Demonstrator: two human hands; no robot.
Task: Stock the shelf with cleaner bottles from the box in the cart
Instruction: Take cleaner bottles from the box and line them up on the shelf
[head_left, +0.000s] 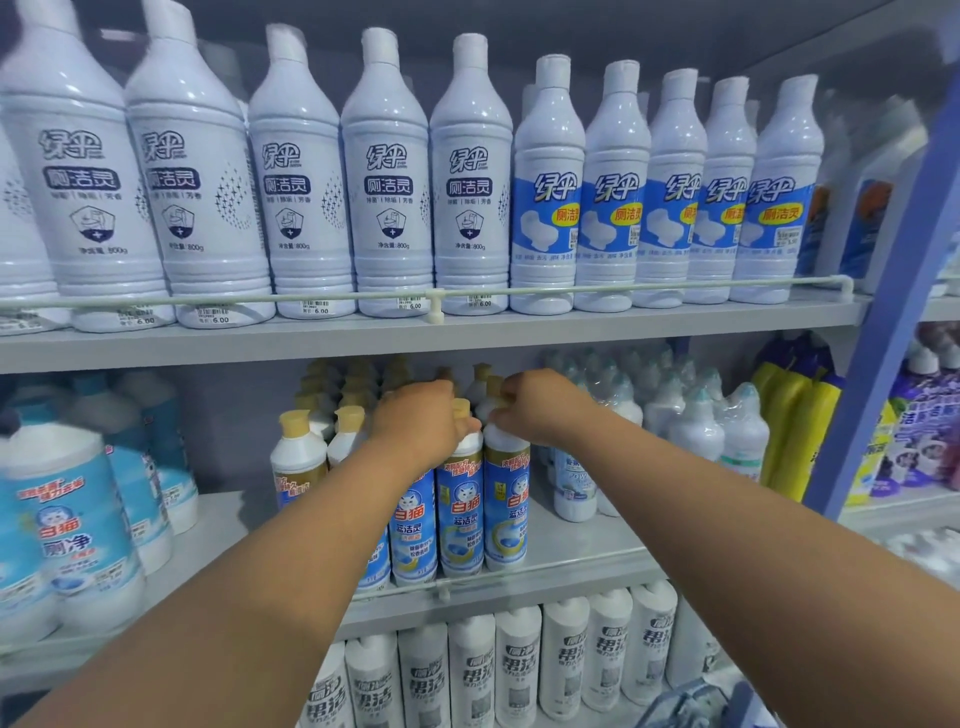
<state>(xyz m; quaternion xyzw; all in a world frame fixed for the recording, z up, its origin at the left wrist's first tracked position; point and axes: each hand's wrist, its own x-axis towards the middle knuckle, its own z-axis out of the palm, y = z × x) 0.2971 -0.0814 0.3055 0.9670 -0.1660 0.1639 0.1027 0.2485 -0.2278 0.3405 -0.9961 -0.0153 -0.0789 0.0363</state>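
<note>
A shop: price-tagged cleaner bottles (387, 176) crowd shelves (431, 338).

Top shelf, front row: five white-label bottles (387, 176), five blue-label bottles (618, 192). Two hands: left hand (421, 423), right hand (540, 405). Yellow-capped bottles (460, 499) partly hidden; count uncertain.

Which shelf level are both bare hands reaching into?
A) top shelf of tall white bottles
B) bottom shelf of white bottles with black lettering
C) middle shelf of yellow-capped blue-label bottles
C: the left hand and right hand both rest on tops of yellow-capped blue-label bottles on the middle grey shelf.
</note>
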